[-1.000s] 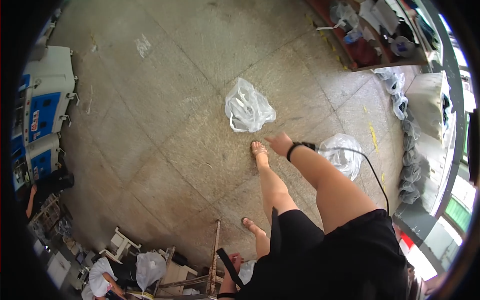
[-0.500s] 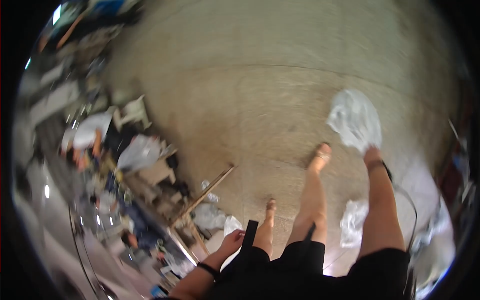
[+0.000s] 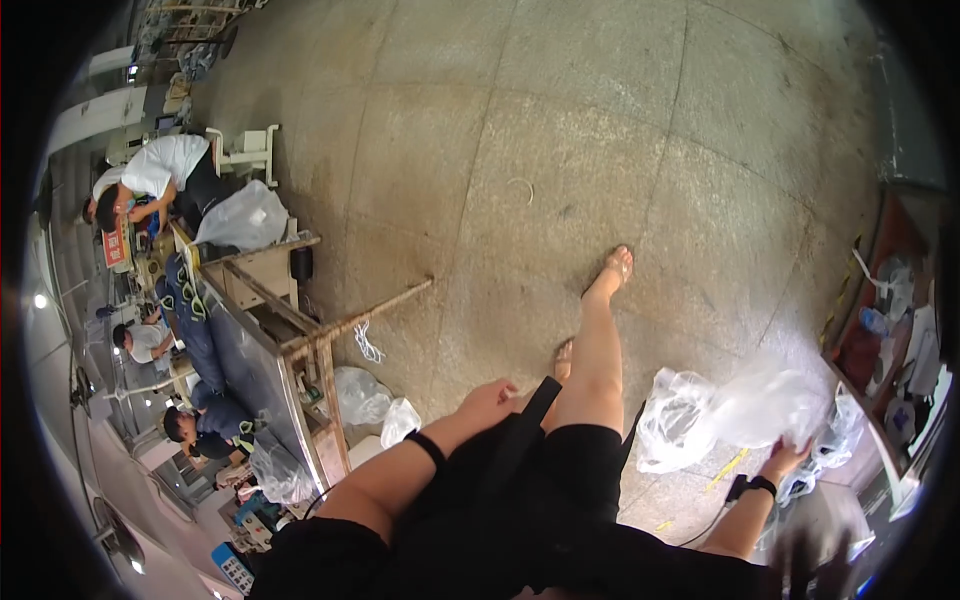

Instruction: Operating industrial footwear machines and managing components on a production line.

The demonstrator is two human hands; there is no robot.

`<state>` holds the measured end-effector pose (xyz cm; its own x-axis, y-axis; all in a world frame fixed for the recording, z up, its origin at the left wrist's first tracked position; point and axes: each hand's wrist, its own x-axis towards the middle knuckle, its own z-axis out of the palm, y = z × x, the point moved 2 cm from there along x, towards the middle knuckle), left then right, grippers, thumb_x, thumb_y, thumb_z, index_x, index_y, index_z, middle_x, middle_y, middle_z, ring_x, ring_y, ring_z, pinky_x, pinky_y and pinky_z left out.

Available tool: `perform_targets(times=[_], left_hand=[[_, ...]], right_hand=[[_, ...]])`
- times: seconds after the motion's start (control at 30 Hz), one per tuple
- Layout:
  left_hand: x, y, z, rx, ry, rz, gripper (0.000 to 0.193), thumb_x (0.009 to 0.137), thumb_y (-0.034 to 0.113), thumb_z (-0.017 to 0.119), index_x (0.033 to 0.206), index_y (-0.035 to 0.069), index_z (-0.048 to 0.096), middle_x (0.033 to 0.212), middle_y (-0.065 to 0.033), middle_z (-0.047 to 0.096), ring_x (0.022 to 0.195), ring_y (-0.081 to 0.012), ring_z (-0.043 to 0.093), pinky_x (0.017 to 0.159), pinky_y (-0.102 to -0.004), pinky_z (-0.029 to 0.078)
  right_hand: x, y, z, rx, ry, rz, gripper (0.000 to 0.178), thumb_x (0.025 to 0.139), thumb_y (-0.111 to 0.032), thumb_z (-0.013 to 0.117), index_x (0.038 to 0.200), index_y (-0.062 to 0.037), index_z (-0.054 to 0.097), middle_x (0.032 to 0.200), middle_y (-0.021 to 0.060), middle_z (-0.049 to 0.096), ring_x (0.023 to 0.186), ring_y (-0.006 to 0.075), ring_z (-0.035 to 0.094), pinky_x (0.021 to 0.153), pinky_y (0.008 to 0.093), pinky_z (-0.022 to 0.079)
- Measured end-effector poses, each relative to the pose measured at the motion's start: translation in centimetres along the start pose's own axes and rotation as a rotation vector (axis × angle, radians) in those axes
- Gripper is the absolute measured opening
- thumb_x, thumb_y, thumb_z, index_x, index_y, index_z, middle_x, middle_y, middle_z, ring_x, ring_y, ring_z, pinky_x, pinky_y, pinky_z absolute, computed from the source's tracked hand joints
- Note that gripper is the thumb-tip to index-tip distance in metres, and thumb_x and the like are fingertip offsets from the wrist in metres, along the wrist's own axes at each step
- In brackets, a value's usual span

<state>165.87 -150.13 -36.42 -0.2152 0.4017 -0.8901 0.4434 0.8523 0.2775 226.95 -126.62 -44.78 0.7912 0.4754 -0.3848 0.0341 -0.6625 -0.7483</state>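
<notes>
At the lower right my right hand (image 3: 787,460), with a black watch on its wrist, is closed on a clear plastic bag (image 3: 768,405). The bag is puffed out and smeared by motion. Beside it is another crumpled clear plastic bag (image 3: 672,420); whether the two are joined cannot be made out. My left hand (image 3: 488,402), a black band on its wrist, hangs in front of my body with fingers loosely bent and nothing seen in it. Next to it a black strap (image 3: 540,403) dangles.
On the left stands a metal-edged table (image 3: 262,345) with a wooden bar (image 3: 375,312) jutting out. Several people sit or bend at work there. Clear bags (image 3: 362,395) and white string (image 3: 368,342) lie beside it. A reddish-brown shelf (image 3: 868,350) holding bags stands right.
My right hand has swung from ahead back toward my right side, carrying the plastic bag. My left hand has risen slightly. I have stepped forward, and the view has turned.
</notes>
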Motion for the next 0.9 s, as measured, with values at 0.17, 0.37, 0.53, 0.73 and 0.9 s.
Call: perform_targets(times=[0.17,0.37,0.53,0.73,0.9], left_hand=[[-1.4,-3.9,5.2,-0.131,0.096,0.188,0.02,0.087,0.018,0.06,0.104,0.008,0.064,0.079,-0.0119,0.067,0.072,-0.0223,0.065,0.065,-0.0349,0.051],[-3.5,-7.8,9.4,0.041,-0.08,0.253,0.019,0.083,0.01,0.065,0.101,0.007,0.063,0.072,-0.0072,0.062,0.065,-0.016,0.06,0.06,-0.0292,0.048],[-4.6,-6.4,15.3,0.244,-0.117,0.204,0.018,0.082,0.011,0.064,0.098,0.004,0.063,0.08,-0.0111,0.065,0.073,-0.0202,0.063,0.065,-0.031,0.049],[-4.3,-8.1,20.2,0.24,-0.022,0.155,0.018,0.08,0.015,0.066,0.095,0.004,0.063,0.084,-0.0119,0.065,0.079,-0.024,0.063,0.074,-0.0337,0.049],[-4.0,-5.4,21.2,0.388,-0.045,0.067,0.015,0.084,0.018,0.065,0.092,0.005,0.061,0.081,-0.0095,0.063,0.074,-0.0183,0.062,0.064,-0.0296,0.048]], right_hand=[[-0.8,-3.5,-17.9,0.438,-0.077,-0.082,0.045,0.095,-0.008,0.044,0.138,0.0025,0.036,0.131,0.0229,0.05,0.118,0.0317,0.053,0.104,0.0382,0.041],[1.2,-1.4,-20.1,-0.556,0.342,-0.681,0.076,0.087,-0.033,0.065,0.142,0.0061,0.029,0.147,0.0231,0.034,0.135,0.035,0.035,0.112,0.0402,0.028],[1.9,9.2,-13.8,-1.199,0.04,-0.459,0.127,0.066,-0.064,0.073,0.148,0.0046,0.004,0.148,0.0258,0.028,0.133,0.0396,0.035,0.111,0.0446,0.028],[7.3,24.3,-5.3,-1.449,-0.307,-0.096,0.142,0.053,-0.077,0.073,0.15,-0.0001,0.004,0.151,0.0191,0.026,0.138,0.0442,0.025,0.107,0.0609,0.025],[9.6,37.6,-2.6,-1.6,-0.393,-0.05,0.104,0.072,-0.054,0.07,0.148,-0.0065,0.019,0.148,0.018,0.03,0.135,0.0414,0.031,0.1,0.0633,0.033]])
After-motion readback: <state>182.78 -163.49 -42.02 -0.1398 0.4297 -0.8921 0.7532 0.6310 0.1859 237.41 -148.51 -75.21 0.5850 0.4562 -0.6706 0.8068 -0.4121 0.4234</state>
